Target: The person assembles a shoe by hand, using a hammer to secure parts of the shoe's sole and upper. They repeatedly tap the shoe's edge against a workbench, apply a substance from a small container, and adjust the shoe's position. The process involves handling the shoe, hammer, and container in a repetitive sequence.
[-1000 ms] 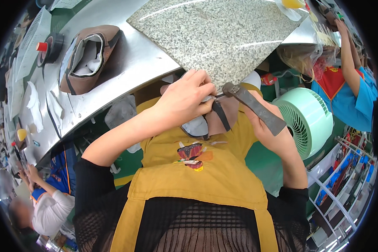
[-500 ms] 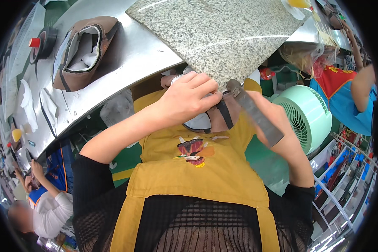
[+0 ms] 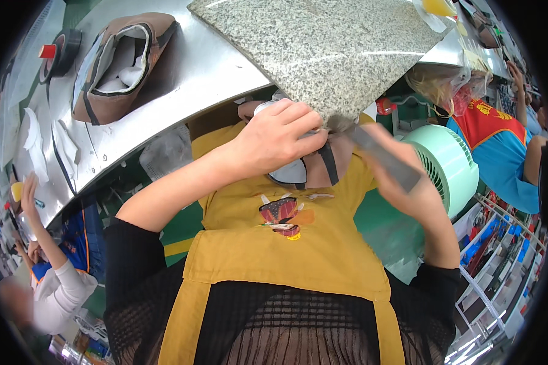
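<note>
Looks like they're working a shoe piece (image 3: 304,173) against the corner of the stone slab (image 3: 329,55) with a flat metal tool (image 3: 383,159). The trick here, I'd say, is keeping the left hand (image 3: 274,140) clamped firm on the piece so it can't slide, and running the tool in short, controlled strokes angled away from the fingers. The right hand (image 3: 417,194) has its grip wrapped tight round the tool's handle, at about 3 o'clock from the left. The piece itself sits just under the slab's corner, brown with a dark strap and pale lining, mostly hidden under the left hand. A finished-looking brown shoe (image 3: 125,64) sits on the worktop (image 3: 213,67) off at 10 o'clock.
</note>
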`<action>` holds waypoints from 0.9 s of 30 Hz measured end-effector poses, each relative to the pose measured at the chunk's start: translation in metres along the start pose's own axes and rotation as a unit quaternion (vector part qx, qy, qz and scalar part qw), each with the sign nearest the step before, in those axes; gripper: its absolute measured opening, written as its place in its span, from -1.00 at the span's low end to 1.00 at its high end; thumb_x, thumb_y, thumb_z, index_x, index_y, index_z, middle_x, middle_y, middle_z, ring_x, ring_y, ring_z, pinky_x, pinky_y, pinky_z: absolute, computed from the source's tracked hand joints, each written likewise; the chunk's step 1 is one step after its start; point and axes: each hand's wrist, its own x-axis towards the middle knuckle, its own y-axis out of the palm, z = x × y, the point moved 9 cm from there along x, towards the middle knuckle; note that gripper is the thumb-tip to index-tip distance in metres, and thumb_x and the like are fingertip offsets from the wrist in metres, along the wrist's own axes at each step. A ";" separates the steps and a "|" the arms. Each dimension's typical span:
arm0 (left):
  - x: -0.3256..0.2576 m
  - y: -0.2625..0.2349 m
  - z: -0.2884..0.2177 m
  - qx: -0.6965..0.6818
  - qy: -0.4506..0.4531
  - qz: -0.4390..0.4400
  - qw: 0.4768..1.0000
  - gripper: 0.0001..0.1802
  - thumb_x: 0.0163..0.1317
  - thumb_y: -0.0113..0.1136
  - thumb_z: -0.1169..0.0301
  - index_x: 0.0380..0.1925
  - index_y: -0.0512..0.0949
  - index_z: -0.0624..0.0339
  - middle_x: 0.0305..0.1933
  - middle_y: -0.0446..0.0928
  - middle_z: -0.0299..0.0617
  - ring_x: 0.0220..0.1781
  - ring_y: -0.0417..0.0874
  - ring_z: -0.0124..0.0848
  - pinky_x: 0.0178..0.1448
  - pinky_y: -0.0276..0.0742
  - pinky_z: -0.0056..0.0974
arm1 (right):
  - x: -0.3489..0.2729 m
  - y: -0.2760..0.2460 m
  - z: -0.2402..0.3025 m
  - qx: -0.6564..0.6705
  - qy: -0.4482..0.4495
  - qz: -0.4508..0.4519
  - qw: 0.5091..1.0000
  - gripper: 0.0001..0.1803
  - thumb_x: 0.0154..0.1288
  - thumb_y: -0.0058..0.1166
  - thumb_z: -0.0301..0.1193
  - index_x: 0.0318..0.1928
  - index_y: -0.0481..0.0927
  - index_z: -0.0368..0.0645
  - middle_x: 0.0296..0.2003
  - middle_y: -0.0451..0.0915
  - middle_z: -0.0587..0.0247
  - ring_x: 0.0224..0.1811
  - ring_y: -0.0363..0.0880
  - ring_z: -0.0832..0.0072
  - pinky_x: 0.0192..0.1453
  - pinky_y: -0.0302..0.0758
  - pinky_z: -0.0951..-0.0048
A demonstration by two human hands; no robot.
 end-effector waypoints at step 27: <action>-0.007 -0.002 -0.002 0.009 0.017 -0.039 0.999 -0.68 -0.08 0.11 0.38 -0.24 0.53 0.13 -0.15 0.46 -0.23 -0.11 0.52 -0.28 -0.12 0.47 -0.21 | 0.009 -0.009 0.015 0.017 0.006 0.003 1.000 -0.76 0.35 -0.06 -0.49 0.00 0.43 -0.28 -0.42 0.46 -0.06 -0.43 0.36 0.07 -0.29 0.40 0.36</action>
